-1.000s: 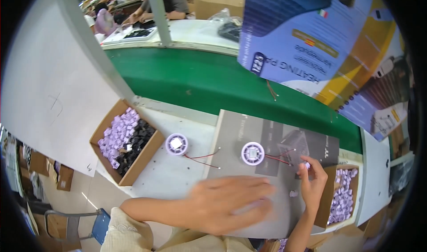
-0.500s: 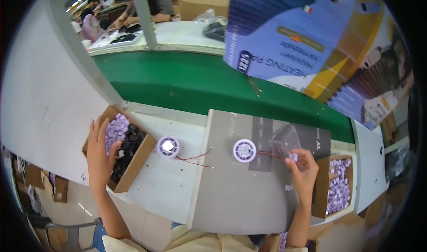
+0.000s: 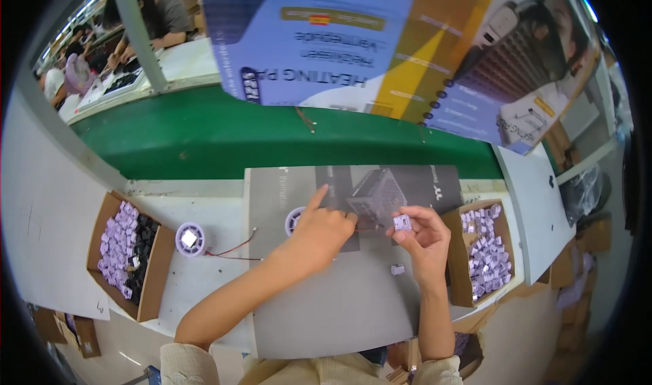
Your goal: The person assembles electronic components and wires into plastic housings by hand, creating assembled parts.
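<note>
A small light-purple square plastic housing (image 3: 402,222) is pinched between the thumb and fingers of my right hand (image 3: 428,242). Reaching across from the left, my left hand (image 3: 324,234) has one finger stretched out and the others bent. Its bent fingers close on a thin red wire (image 3: 369,230), which runs toward the right hand. Beneath the left hand, a purple round spoked part (image 3: 293,220) is mostly covered. A loose purple piece (image 3: 397,269) lies on the grey printed sheet (image 3: 326,317), below the right hand.
Another round purple part (image 3: 190,239) with two wires lies at left. Beside it a cardboard box (image 3: 157,276) holds purple and black pieces; a second box (image 3: 459,269) of purple pieces stands at right. A large printed carton panel (image 3: 380,45) hangs ahead. Another person (image 3: 166,18) works beyond.
My left hand has left the box of pieces and moved right, onto the round part and its wire. The right hand still holds the purple housing. The view has shifted to the right.
</note>
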A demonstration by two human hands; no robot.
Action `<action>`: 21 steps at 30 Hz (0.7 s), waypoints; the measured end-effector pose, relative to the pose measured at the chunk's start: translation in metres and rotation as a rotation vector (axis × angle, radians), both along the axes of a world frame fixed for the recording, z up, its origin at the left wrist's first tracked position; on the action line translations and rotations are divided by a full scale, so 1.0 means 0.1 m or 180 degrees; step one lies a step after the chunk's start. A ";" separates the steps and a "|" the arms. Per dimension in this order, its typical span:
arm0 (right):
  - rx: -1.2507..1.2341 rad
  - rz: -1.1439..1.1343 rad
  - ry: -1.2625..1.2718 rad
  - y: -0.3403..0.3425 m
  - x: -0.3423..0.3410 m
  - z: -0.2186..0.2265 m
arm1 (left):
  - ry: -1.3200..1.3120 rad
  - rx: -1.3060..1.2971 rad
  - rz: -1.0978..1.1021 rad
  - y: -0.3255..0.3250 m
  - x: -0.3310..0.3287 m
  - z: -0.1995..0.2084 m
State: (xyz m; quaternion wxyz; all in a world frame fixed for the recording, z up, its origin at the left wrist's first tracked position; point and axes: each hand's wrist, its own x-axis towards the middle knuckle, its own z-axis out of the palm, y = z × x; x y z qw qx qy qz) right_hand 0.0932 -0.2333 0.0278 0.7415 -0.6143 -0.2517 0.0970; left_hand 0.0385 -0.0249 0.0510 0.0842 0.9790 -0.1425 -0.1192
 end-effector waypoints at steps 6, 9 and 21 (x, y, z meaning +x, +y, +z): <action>0.0103 0.0025 0.0115 0.03 0.01 0.07 | -0.0324 -0.1887 -0.0138 0.10 0.03 -0.14; 0.0096 0.0008 0.0054 0.03 0.04 0.05 | 0.0306 -0.2344 -0.0080 0.10 0.10 0.04; -0.0610 -0.0400 -0.0785 0.05 0.01 -0.03 | -0.0051 -0.3390 0.0625 0.12 0.06 -0.01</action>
